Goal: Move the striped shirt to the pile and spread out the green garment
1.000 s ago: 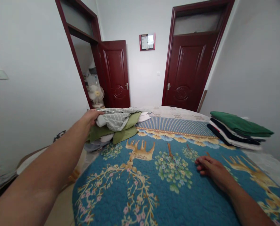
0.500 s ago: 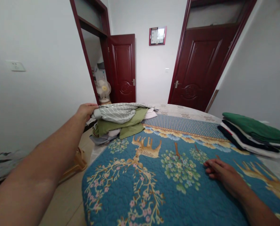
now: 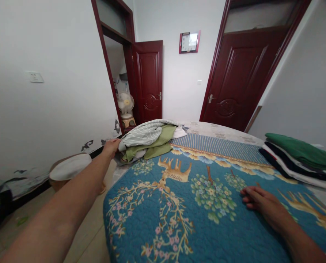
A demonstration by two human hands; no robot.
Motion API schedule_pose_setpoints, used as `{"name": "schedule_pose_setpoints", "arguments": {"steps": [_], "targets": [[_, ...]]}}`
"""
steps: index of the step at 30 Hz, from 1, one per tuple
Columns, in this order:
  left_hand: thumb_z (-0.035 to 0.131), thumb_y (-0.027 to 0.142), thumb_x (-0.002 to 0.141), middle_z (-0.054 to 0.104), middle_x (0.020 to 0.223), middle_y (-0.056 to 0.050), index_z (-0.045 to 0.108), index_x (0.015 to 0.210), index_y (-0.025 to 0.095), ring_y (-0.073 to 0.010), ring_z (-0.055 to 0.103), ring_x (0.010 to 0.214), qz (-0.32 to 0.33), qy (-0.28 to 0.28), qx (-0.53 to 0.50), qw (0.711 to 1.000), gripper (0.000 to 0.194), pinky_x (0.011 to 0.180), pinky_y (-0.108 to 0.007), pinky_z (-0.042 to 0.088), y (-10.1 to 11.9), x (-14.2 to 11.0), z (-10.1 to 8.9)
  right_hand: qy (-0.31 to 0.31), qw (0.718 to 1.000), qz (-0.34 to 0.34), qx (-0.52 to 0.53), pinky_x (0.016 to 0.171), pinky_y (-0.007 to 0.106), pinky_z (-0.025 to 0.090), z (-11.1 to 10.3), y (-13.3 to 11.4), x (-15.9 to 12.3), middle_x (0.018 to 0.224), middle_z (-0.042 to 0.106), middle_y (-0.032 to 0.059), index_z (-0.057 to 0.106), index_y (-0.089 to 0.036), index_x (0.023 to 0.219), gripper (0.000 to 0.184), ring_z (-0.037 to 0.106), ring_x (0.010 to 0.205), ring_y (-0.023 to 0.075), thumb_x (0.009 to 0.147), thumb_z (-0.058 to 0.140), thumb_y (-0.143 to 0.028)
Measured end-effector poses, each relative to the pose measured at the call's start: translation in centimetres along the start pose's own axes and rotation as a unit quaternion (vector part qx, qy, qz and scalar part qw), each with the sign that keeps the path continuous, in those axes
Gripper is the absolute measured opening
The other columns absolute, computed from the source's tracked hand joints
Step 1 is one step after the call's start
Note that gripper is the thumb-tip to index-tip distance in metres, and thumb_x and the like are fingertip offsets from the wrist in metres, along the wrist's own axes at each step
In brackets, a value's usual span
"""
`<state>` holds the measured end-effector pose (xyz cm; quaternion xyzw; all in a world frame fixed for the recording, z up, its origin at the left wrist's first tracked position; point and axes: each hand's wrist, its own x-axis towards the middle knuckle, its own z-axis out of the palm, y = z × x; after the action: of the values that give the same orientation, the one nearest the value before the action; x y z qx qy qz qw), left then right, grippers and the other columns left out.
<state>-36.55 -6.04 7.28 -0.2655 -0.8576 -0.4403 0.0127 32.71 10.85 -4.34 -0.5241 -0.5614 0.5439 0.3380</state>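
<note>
A heap of clothes lies at the far left corner of the bed. On its top is a grey-and-white striped garment [image 3: 145,132], its exact kind not clear. My left hand [image 3: 113,145] is closed on the near left edge of that garment. Under it, olive-green cloth [image 3: 161,143] and a pale pink piece [image 3: 180,132] stick out. My right hand [image 3: 254,199] rests on or just above the blue quilt [image 3: 220,241], fingers loosely curled and touching one another; whether anything is in them is hidden.
A folded stack of clothes with a green garment [image 3: 300,149] on top sits at the right. Past the bed's left edge stands a round stool-like seat [image 3: 69,168] on the tiled floor. A fan [image 3: 126,104] shows through the open doorway.
My left hand has moved down and slightly right, drawing the striped garment's edge lower over the heap. The view has turned a little left. My right hand stays about the same.
</note>
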Motion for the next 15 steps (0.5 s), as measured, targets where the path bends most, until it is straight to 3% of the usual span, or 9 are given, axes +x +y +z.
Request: {"name": "schedule_pose_setpoints", "arguments": {"steps": [3, 5, 7, 9, 12, 13, 15], "targets": [[0.051, 0.031, 0.094, 0.073, 0.131, -0.021, 0.073, 0.123, 0.011, -0.0333, 0.065, 0.126, 0.053, 0.072, 0.040, 0.995, 0.041, 0.111, -0.046, 0.047, 0.7, 0.0, -1.4, -0.007, 1.000, -0.005, 0.000, 0.068, 0.028, 0.063, -0.1, 0.1, 0.2, 0.093, 0.079, 0.0128, 0.079, -0.016, 0.096, 0.042, 0.073, 0.077, 0.0205, 0.081, 0.083, -0.054], [0.047, 0.031, 0.097, 0.069, 0.140, -0.021, 0.070, 0.130, 0.011, -0.0321, 0.059, 0.135, 0.158, 0.116, 0.075, 0.978, 0.046, 0.119, -0.046, 0.041, 1.5, -0.5, -1.7, -0.014, 1.000, -0.007, -0.005, 0.068, 0.028, 0.063, -0.1, 0.2, 0.4, 0.092, 0.078, 0.0124, 0.078, -0.016, 0.096, 0.041, 0.073, 0.075, 0.0198, 0.083, 0.082, -0.054], [0.045, 0.034, 0.100, 0.068, 0.141, -0.019, 0.069, 0.134, 0.012, -0.0311, 0.058, 0.136, 0.266, 0.122, 0.113, 0.950, 0.048, 0.121, -0.045, 0.038, 2.2, -1.3, -1.2, -0.014, 1.000, -0.011, -0.007, 0.067, 0.028, 0.062, 0.1, 0.0, 0.4, 0.088, 0.078, 0.0116, 0.078, -0.016, 0.095, 0.040, 0.072, 0.073, 0.0188, 0.084, 0.081, -0.054], [0.046, 0.039, 0.101, 0.068, 0.141, -0.018, 0.068, 0.136, 0.014, -0.0323, 0.058, 0.135, 0.327, 0.069, 0.163, 0.928, 0.049, 0.121, -0.046, 0.038, 2.2, -2.3, 0.0, -0.007, 1.000, -0.019, -0.003, 0.065, 0.026, 0.061, 0.5, -0.5, 0.0, 0.084, 0.077, 0.0102, 0.077, -0.016, 0.093, 0.037, 0.071, 0.071, 0.0176, 0.084, 0.080, -0.052], [0.054, 0.041, 0.096, 0.066, 0.142, -0.021, 0.068, 0.137, 0.013, -0.0363, 0.056, 0.135, 0.359, -0.067, 0.268, 0.892, 0.051, 0.119, -0.048, 0.040, 0.7, -3.2, 2.6, 0.003, 0.999, -0.036, 0.013, 0.060, 0.025, 0.059, 1.4, -1.6, -0.9, 0.076, 0.074, 0.0075, 0.074, -0.017, 0.087, 0.033, 0.068, 0.064, 0.0152, 0.085, 0.077, -0.049], [0.056, 0.038, 0.093, 0.064, 0.146, -0.020, 0.065, 0.141, 0.013, -0.0364, 0.054, 0.138, 0.359, -0.085, 0.290, 0.883, 0.054, 0.118, -0.048, 0.040, 0.0, -3.2, 3.5, 0.001, 0.999, -0.040, 0.021, 0.058, 0.024, 0.058, 1.7, -2.0, -1.1, 0.074, 0.073, 0.0066, 0.073, -0.017, 0.085, 0.031, 0.067, 0.061, 0.0144, 0.086, 0.076, -0.047], [0.058, 0.033, 0.091, 0.060, 0.150, -0.021, 0.062, 0.144, 0.014, -0.0375, 0.050, 0.141, 0.349, -0.062, 0.309, 0.882, 0.057, 0.120, -0.049, 0.038, -1.5, -2.5, 5.0, -0.001, 0.998, -0.051, 0.032, 0.057, 0.023, 0.056, 2.0, -2.6, -1.2, 0.071, 0.072, 0.0052, 0.071, -0.017, 0.083, 0.027, 0.065, 0.057, 0.0128, 0.089, 0.071, -0.044]]}}
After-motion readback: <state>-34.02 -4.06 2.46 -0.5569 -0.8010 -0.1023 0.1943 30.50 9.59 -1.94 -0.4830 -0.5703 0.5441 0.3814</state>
